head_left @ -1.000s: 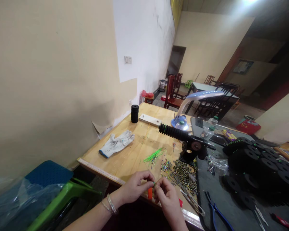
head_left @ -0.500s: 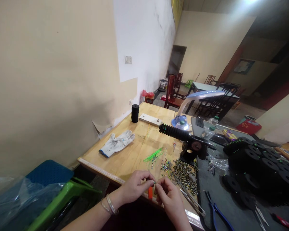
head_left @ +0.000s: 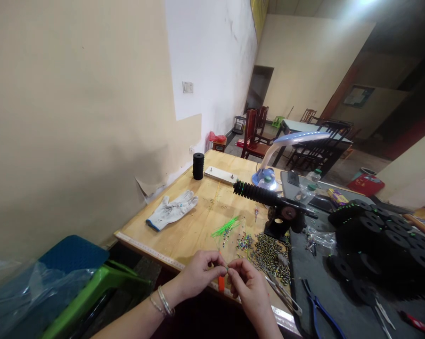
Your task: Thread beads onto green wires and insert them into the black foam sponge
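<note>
My left hand (head_left: 202, 272) and my right hand (head_left: 248, 283) meet at the table's front edge, fingertips almost touching. Thumb and forefinger of each are pinched together around something tiny and greenish, too small to name. An orange strip-like object (head_left: 221, 283) shows just below the left fingertips. Beyond the hands lie a bundle of bright green strands (head_left: 227, 227) and a scatter of small coloured beads (head_left: 245, 242). To the right spreads a pile of black-and-gold pieces (head_left: 269, 252). A metal tweezer-like tool (head_left: 286, 297) rests beside my right hand.
A black rod holder (head_left: 279, 221) with ridged black discs stands at the table's right, near a lit lamp (head_left: 265, 176). A white glove (head_left: 172, 209) lies left. Blue-handled pliers (head_left: 320, 310) and stacked black spools (head_left: 385, 240) occupy the dark mat.
Both hands stay pinched at nearly the same spot, with only slight finger movement. The tiny thing between the fingertips looks a little greener now. Nothing else has visibly moved.
</note>
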The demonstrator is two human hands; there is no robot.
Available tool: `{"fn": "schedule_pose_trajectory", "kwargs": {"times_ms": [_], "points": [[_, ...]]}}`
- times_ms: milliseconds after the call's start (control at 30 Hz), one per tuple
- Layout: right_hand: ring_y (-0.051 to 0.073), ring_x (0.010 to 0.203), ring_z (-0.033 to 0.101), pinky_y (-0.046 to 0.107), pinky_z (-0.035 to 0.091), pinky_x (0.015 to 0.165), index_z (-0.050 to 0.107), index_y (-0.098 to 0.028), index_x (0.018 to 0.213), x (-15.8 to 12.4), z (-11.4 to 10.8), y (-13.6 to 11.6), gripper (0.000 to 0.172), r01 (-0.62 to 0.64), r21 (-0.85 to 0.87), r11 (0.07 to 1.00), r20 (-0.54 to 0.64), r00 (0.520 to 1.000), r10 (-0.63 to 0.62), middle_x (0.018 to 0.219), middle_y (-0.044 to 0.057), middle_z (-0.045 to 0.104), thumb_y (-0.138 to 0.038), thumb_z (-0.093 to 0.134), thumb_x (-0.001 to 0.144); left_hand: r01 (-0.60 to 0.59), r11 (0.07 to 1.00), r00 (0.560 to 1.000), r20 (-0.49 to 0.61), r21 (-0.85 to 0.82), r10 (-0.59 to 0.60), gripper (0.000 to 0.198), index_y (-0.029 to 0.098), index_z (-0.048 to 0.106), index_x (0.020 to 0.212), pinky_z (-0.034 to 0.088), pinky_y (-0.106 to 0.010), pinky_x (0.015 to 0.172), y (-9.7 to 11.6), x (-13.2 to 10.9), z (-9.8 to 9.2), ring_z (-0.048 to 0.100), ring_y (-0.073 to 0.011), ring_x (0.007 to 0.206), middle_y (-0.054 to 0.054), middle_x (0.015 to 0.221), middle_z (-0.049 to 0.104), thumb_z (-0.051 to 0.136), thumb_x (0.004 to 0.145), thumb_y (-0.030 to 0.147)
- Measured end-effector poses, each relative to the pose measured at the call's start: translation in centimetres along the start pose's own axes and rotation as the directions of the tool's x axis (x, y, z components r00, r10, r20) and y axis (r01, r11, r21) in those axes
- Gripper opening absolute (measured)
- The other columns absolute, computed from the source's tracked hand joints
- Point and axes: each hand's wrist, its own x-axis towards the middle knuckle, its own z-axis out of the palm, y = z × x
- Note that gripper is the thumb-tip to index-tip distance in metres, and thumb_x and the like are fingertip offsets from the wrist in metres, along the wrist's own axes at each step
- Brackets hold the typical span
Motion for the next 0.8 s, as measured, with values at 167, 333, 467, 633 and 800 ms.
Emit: {"fn": "schedule_pose_trajectory", "kwargs": {"times_ms": [167,333,467,633,800], "points": [[0.011,0.046,0.048,0.023,0.037,0.045,0.063,-0.018,0.073,-0.1,-0.3,0.1,0.036,0.077,-0.154,0.985,-0.031,0.996,-0.083,0.057,-0.001,0.056,-0.053,0.062,0.082,0.049,0.988,0.999,0.015,-0.144,-0.048,0.025,0.014,0.069,0.072,0.045,-0.024,0.066,-0.2,0.0,0.5,0.06,-0.0156,0.07,-0.002,0.069,0.069,0.068,0.078,0.038],[0.013,0.049,0.049,0.023,0.037,0.048,0.064,-0.019,0.074,-0.2,-0.7,0.4,0.029,0.137,-0.299,0.944,-0.034,0.987,-0.154,0.061,0.001,0.059,-0.045,0.059,0.086,0.025,0.981,0.999,0.039,-0.191,-0.018,0.027,0.013,0.068,0.078,0.046,-0.026,0.07,-0.1,0.0,0.6,0.062,-0.0164,0.074,-0.004,0.075,0.069,0.063,0.083,0.04],[0.015,0.054,0.051,0.024,0.038,0.051,0.065,-0.02,0.074,-0.2,-0.7,0.5,0.026,0.156,-0.343,0.926,-0.026,0.984,-0.175,0.062,0.001,0.06,-0.043,0.059,0.086,-0.023,0.997,1.0,-0.001,-0.079,0.023,0.015,0.016,0.067,0.08,0.046,-0.026,0.07,0.2,0.0,0.2,0.06,-0.0163,0.075,-0.002,0.075,0.068,0.065,0.08,0.031],[0.017,0.058,0.054,0.025,0.04,0.057,0.065,-0.021,0.075,-0.2,-0.6,0.3,0.028,0.154,-0.33,0.931,-0.019,0.985,-0.17,0.064,0.002,0.062,-0.046,0.059,0.084,-0.13,0.987,0.991,-0.004,0.091,0.131,0.011,0.018,0.067,0.077,0.046,-0.026,0.072,0.9,-0.1,-0.2,0.061,-0.0166,0.075,-0.002,0.075,0.068,0.061,0.082,0.025],[0.017,0.056,0.054,0.026,0.039,0.056,0.063,-0.02,0.072,-0.1,-0.3,0.1,0.023,0.125,-0.341,0.932,-0.015,0.99,-0.138,0.062,0.001,0.062,-0.04,0.061,0.082,-0.214,0.934,0.975,0.007,0.286,0.221,0.01,0.021,0.067,0.077,0.044,-0.029,0.077,1.1,-0.3,-0.2,0.061,-0.0199,0.082,-0.004,0.081,0.069,0.059,0.083,0.024]]}}
